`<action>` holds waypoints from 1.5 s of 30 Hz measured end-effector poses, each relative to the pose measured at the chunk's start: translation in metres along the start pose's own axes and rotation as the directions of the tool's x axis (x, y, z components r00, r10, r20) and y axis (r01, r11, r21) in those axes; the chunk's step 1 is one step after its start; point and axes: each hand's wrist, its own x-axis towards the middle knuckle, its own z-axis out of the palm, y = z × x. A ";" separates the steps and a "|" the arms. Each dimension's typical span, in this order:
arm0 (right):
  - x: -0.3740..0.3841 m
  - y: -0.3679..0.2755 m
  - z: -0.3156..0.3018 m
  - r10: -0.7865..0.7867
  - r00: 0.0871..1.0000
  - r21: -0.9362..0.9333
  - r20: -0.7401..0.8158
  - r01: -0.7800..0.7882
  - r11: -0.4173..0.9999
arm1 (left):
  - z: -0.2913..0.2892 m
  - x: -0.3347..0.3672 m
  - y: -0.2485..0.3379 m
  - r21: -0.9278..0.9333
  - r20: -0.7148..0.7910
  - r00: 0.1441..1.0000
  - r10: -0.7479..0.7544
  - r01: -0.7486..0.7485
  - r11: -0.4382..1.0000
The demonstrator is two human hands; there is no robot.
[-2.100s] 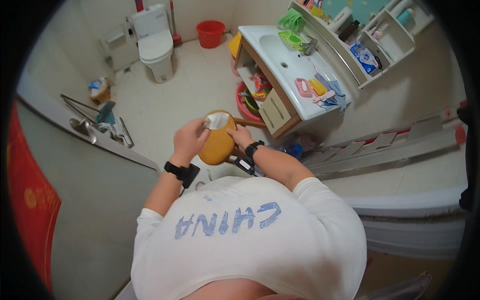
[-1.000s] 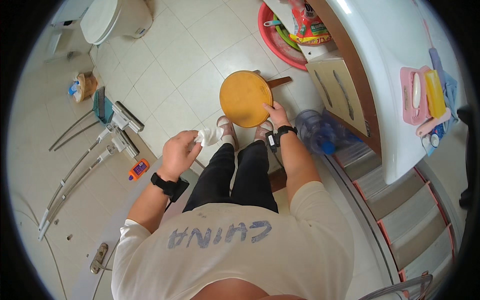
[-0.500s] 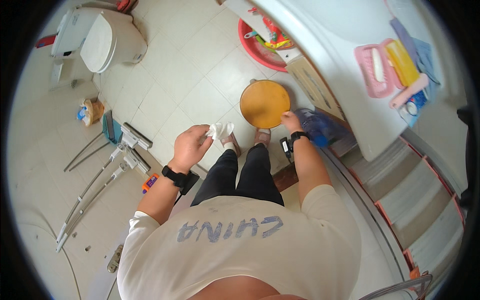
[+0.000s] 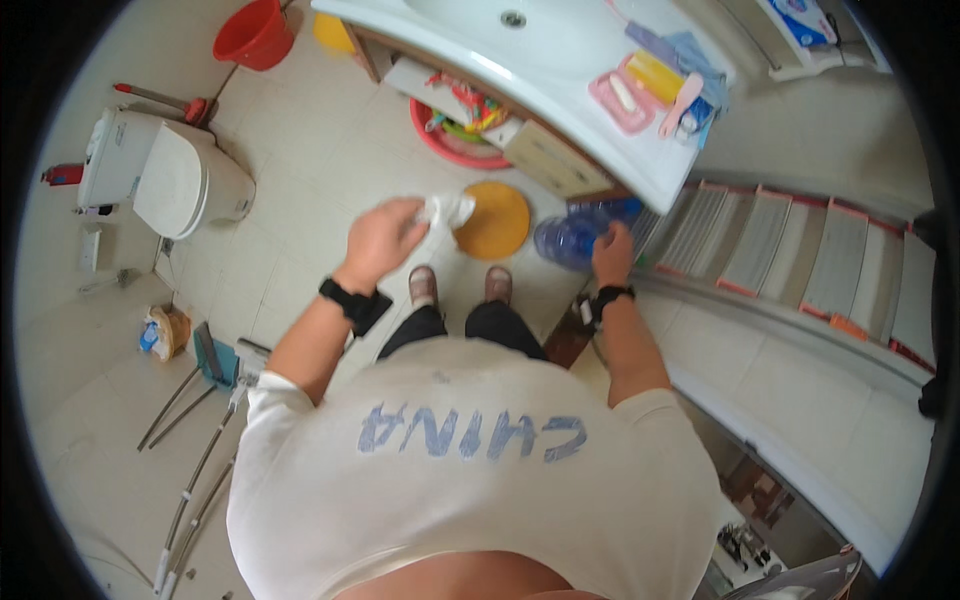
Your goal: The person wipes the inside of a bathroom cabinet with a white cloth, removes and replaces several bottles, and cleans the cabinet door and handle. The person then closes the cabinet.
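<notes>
My left hand (image 4: 382, 243) pinches a crumpled white cloth or tissue (image 4: 450, 212) between thumb and fingers. The cloth hangs in front of the left rim of a round orange-yellow stool top (image 4: 497, 222), which stands beyond my feet. Over on the right, my right hand (image 4: 612, 254) has its fingers curled in at the side of a clear blue plastic jug (image 4: 568, 243). A second blue jug (image 4: 612, 209) lies behind it, close to the cabinet. The right fingertips are partly hidden, so whether they grip a jug is unclear.
A washbasin counter (image 4: 470, 50) spans the top, holding a pink soap box (image 4: 622, 103). Below it sits a red basin (image 4: 440, 147) with bright packets. The toilet (image 4: 175, 185), a red bucket (image 4: 255, 38) and squeegee-headed poles (image 4: 205, 450) are at the left. A ladder (image 4: 760, 240) lies right.
My right hand has left the stool's edge and moved to the blue jugs. The stool top looks smaller and farther off. My left hand still holds the white cloth. The view has turned.
</notes>
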 end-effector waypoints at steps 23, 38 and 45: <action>0.073 -0.036 -0.086 -0.339 0.937 -0.285 -0.081 0.305 0.909 | -0.005 0.044 0.064 0.087 0.043 0.997 0.061 -0.065 0.994; 0.068 -0.029 -0.101 -0.358 0.907 -0.317 0.220 0.413 0.854 | 0.002 0.047 0.111 0.252 -0.143 0.990 0.011 0.026 0.967; 0.070 -0.034 -0.110 -0.346 0.901 -0.290 0.262 0.415 0.862 | -0.029 0.078 0.126 0.295 -0.276 0.959 0.071 0.015 0.955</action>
